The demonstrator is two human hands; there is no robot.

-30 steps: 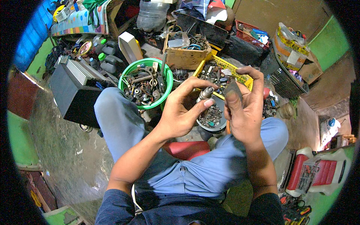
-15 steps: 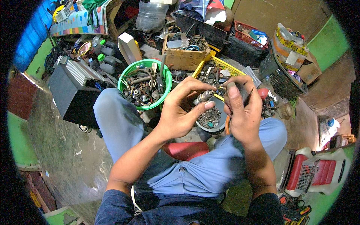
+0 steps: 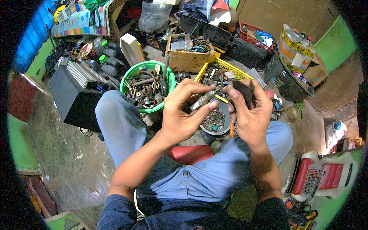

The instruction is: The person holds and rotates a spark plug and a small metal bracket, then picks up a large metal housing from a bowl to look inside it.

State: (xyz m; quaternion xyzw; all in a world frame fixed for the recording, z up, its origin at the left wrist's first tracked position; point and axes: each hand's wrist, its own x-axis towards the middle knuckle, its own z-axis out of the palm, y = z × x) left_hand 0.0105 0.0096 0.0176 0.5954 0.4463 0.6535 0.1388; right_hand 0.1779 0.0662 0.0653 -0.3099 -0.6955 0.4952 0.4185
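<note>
Spark plug (image 3: 202, 100) slants in my left hand (image 3: 178, 117), pinched between thumb and fingers; just beside its upper end, my right hand (image 3: 253, 119) grips a dark, flat piece (image 3: 245, 90).

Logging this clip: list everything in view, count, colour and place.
Spark-plug-like part: 1, metallic grey, left hand
Dark piece: 1, blackish, right hand
Tub: 1, green, left of centre
Bowl: 1, grey, centre
Crate: 1, yellow, upper centre
Loose parts: uncountable, mostly dark, tub, bowl and crate
Wooden box: 1, brown, beyond tub
Boxy case: 1, black, left
Green-capped jugs: 2, grey, upper left
Small basket: 1, red, upper right
Tall basket: 1, black, right
Left hand: 1, bare, centre
Right hand: 1, bare, right of centre
Trousered legs: 2, blue, lower centre
</note>
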